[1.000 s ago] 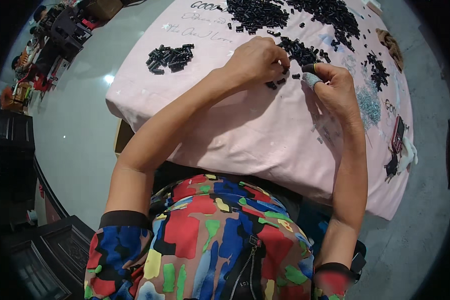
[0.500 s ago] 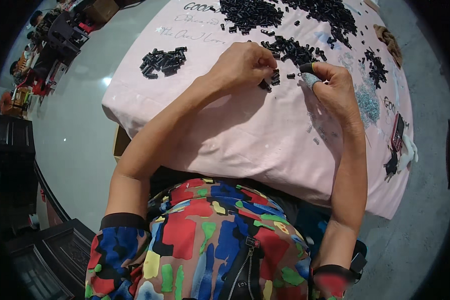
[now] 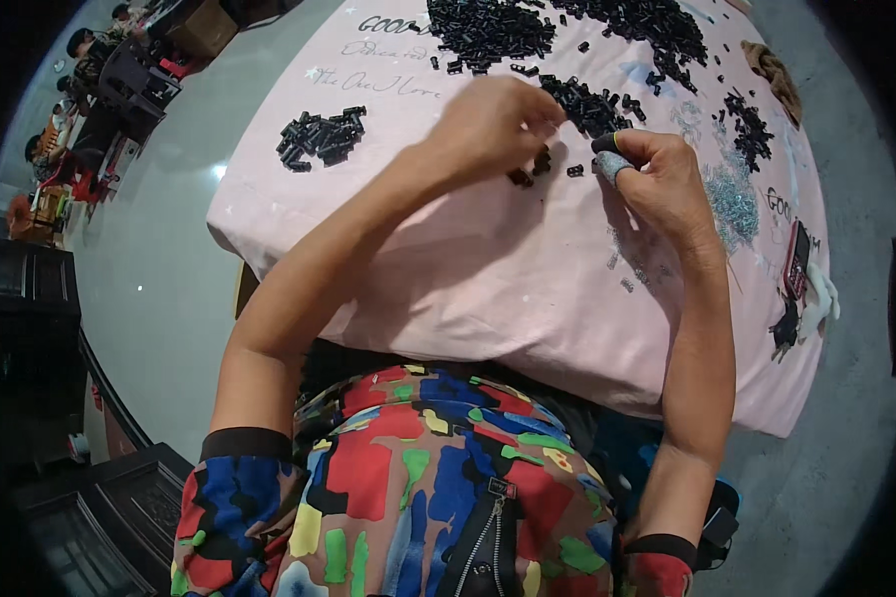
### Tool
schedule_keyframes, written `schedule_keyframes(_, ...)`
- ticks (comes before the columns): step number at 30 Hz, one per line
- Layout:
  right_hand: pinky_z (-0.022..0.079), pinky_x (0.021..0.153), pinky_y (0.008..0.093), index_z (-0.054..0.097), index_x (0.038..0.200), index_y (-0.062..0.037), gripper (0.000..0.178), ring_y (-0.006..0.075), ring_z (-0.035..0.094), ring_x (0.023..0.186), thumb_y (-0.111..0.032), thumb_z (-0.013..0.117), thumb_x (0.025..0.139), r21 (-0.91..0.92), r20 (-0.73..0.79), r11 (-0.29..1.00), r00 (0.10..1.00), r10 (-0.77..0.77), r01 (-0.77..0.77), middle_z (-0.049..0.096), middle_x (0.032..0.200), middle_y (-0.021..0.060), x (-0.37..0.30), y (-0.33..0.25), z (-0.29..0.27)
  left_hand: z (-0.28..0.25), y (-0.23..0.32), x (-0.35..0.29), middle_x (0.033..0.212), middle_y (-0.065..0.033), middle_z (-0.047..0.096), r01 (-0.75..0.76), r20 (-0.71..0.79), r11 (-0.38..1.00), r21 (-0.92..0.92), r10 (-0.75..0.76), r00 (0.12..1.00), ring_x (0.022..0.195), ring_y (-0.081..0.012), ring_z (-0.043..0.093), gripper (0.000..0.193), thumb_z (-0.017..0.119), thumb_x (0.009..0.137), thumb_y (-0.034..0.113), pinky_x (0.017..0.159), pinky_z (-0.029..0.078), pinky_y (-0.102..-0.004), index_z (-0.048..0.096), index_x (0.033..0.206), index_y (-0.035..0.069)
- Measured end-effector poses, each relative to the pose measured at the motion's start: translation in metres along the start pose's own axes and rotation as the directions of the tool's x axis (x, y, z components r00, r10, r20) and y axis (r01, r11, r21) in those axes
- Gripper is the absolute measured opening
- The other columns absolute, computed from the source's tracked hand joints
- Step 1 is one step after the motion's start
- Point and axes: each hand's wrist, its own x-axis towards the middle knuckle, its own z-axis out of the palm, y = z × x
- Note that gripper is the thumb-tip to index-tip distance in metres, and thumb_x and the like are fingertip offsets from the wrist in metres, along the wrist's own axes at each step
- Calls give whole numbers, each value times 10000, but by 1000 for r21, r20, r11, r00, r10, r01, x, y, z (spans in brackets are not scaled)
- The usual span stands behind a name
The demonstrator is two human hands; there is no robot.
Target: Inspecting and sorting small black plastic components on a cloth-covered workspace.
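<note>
My left hand (image 3: 496, 124), smeared by motion, hovers beside the near pile of small black cylindrical pieces (image 3: 595, 107) with its fingers curled inward. A few of the same black pieces lie just under its fingertips. My right hand (image 3: 659, 177) is closed in a pinch, its index fingertip in a black cover (image 3: 605, 143) and its thumb in a grey wrap (image 3: 613, 167). What the pinch holds is too small to make out. One loose black piece (image 3: 574, 171) lies on the pink cloth (image 3: 448, 289) between my hands.
A separate heap of black pieces (image 3: 321, 139) lies at the left. Larger black heaps (image 3: 493, 32) fill the far side. Right of my right hand are small silvery metal parts (image 3: 732, 211), a phone (image 3: 795, 259) and a brown cloth (image 3: 772, 80). People sit at the far left.
My left hand has shifted slightly up and right toward the near pile. My right hand stays almost in place, and the small ring seen at its fingertips no longer shows.
</note>
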Motion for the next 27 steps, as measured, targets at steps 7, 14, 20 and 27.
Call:
schedule_keyframes(7,457,567,329,658,796,23,119,140,529,543,-57,579,757,91,46,990,993,105,-109,599,600,115,-1,-7,7,-3,-12,15,832,-124,724,62,38,990,129,-68,997,731,-195,692,243,748,810,172,671,546,-332,756,1013,40)
schedule_keyframes(14,479,594,322,696,863,15,181,145,574,574,-41,571,745,53,-50,998,998,-25,28,641,648,123,-2,-8,11,1,-18,10,832,-109,708,-108,-55,974,197,121,991,785,-212,696,154,721,836,118,720,542,-322,740,972,49)
schedule_keyframes(20,479,622,264,748,941,-13,186,63,581,666,-28,623,804,204,-61,979,998,-16,28,700,730,30,-1,-7,12,-12,-14,-9,768,9,656,-3,20,983,-183,7,1000,742,-60,594,122,671,957,115,654,478,-233,710,1016,16)
schedule_keyframes(27,466,665,210,764,1013,-3,188,29,572,734,-12,663,855,320,-49,946,998,-34,48,709,810,-21,-2,-16,17,-6,-17,-22,813,45,654,189,113,862,-471,-153,982,671,-8,493,154,684,968,173,573,397,-186,721,1049,47)
